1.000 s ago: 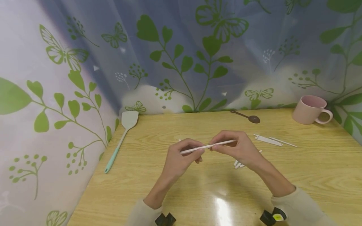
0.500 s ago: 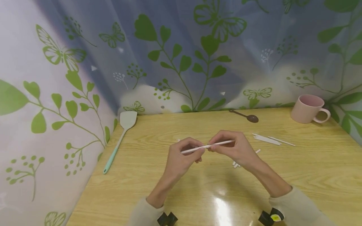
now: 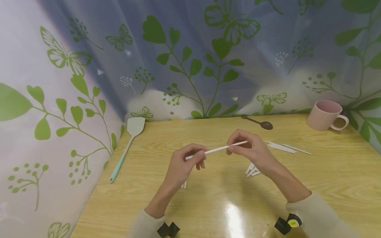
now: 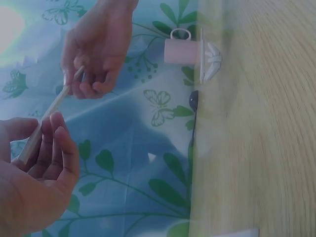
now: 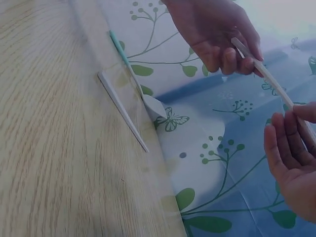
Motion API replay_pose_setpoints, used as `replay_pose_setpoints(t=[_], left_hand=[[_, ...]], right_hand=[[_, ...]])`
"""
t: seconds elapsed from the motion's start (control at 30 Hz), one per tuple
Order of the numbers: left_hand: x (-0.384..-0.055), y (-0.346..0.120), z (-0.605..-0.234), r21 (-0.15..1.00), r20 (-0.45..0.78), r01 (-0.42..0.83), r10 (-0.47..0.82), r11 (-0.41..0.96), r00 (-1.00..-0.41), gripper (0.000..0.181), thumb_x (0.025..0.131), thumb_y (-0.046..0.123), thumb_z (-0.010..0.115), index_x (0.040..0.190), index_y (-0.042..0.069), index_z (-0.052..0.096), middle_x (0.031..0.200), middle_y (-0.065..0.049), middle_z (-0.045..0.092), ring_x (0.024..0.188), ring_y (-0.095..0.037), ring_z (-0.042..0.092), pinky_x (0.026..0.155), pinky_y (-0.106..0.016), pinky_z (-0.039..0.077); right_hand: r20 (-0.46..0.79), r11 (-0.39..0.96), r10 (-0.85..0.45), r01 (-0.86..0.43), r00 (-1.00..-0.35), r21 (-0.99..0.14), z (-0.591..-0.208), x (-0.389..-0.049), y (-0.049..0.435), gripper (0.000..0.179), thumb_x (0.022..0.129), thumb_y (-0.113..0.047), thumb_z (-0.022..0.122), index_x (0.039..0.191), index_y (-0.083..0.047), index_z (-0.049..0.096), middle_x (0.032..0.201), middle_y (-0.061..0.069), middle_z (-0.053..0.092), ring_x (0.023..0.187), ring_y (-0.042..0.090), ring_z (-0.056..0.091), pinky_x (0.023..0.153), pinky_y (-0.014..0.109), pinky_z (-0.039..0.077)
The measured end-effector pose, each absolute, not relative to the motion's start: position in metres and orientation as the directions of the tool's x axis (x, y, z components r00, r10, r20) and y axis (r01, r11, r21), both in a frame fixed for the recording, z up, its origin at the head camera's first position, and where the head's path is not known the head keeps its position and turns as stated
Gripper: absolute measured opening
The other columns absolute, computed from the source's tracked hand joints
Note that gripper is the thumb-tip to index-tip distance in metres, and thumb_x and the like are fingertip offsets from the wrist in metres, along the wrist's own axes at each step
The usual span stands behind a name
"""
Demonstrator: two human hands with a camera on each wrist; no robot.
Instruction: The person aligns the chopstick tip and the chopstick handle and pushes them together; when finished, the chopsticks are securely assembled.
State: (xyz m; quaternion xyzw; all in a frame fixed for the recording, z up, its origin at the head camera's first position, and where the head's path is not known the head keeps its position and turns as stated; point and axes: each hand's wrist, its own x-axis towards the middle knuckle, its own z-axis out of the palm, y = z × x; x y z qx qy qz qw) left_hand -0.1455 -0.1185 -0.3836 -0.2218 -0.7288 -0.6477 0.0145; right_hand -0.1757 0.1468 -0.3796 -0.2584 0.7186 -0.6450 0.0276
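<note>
Above the middle of the table, both hands hold one thin white stick (image 3: 216, 149), which slants up slightly toward the right. My left hand (image 3: 180, 167) pinches its left part between thumb and fingers. Near its other end, the thumb and fingertips of my right hand (image 3: 253, 152) grip it, leaving a bare stretch between the hands. Several short white sticks (image 3: 252, 170) lie in a loose pile below the right hand, partly covered by it. More white sticks (image 5: 122, 111) rest on the table under the left hand, mostly hidden in the head view.
A row of white sticks (image 3: 281, 147) lies to the right, with a single one beside it. Behind are a brown spoon (image 3: 266, 125) and a pink mug (image 3: 324, 115). At the left edge lies a spatula (image 3: 126, 150) with a green handle. A patterned curtain (image 3: 190, 59) borders the table.
The hands have moved apart along the stick, the left down and leftward, the right up and rightward. More of the stick shows between them, and sticks beneath each hand are more exposed.
</note>
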Motion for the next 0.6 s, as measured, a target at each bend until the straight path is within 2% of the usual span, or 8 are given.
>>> replay_pose_setpoints(t=[0.13,0.23,0.33,0.47,0.6], left_hand=[[-0.145,-0.131,-0.388,0.942,0.309,0.334,0.291,0.041,-0.906,0.018,0.104,0.015,0.065,0.116,0.005,0.074,0.086,-0.006,0.069,0.069,-0.019,0.065,0.062,-0.027,0.056],[-0.142,-0.140,-0.394,0.951,0.279,0.306,0.288,0.053,-0.916,0.019,0.105,0.016,0.063,0.117,0.005,0.074,0.086,-0.006,0.069,0.069,-0.022,0.065,0.062,-0.026,0.056],[-0.139,-0.146,-0.403,0.963,0.214,0.251,0.293,0.096,-0.932,0.020,0.105,0.016,0.063,0.117,0.004,0.074,0.089,-0.012,0.070,0.069,-0.021,0.066,0.063,-0.027,0.056],[-0.132,-0.151,-0.412,0.966,0.111,0.180,0.333,0.185,-0.936,0.020,0.105,0.017,0.064,0.121,0.007,0.072,0.096,-0.019,0.071,0.073,-0.024,0.068,0.064,-0.030,0.057],[-0.125,-0.155,-0.419,0.957,0.046,0.148,0.374,0.250,-0.926,0.022,0.104,0.014,0.064,0.125,0.009,0.070,0.098,-0.015,0.073,0.077,-0.030,0.069,0.065,-0.029,0.057]], right_hand=[[0.279,-0.007,-0.365,-0.297,-0.888,-0.955,-0.382,-0.181,0.148,0.012,0.102,-0.012,0.067,0.106,0.000,0.065,0.094,0.009,0.071,0.087,0.027,0.072,0.091,0.037,0.059],[0.267,-0.029,-0.349,-0.274,-0.898,-0.961,-0.384,-0.185,0.148,0.017,0.105,-0.014,0.063,0.109,0.002,0.064,0.094,0.009,0.072,0.088,0.026,0.071,0.089,0.038,0.059],[0.242,-0.014,-0.349,-0.253,-0.906,-0.967,-0.388,-0.190,0.147,0.021,0.107,-0.016,0.061,0.111,0.004,0.064,0.098,0.015,0.072,0.091,0.026,0.070,0.088,0.038,0.060],[0.192,0.024,-0.340,-0.212,-0.921,-0.977,-0.395,-0.199,0.141,0.021,0.104,-0.016,0.066,0.113,0.003,0.064,0.101,0.014,0.072,0.094,0.029,0.071,0.087,0.038,0.061],[0.169,0.041,-0.320,-0.192,-0.932,-0.981,-0.402,-0.206,0.131,0.019,0.101,-0.012,0.070,0.116,-0.001,0.064,0.096,0.007,0.073,0.092,0.026,0.072,0.083,0.040,0.061]])
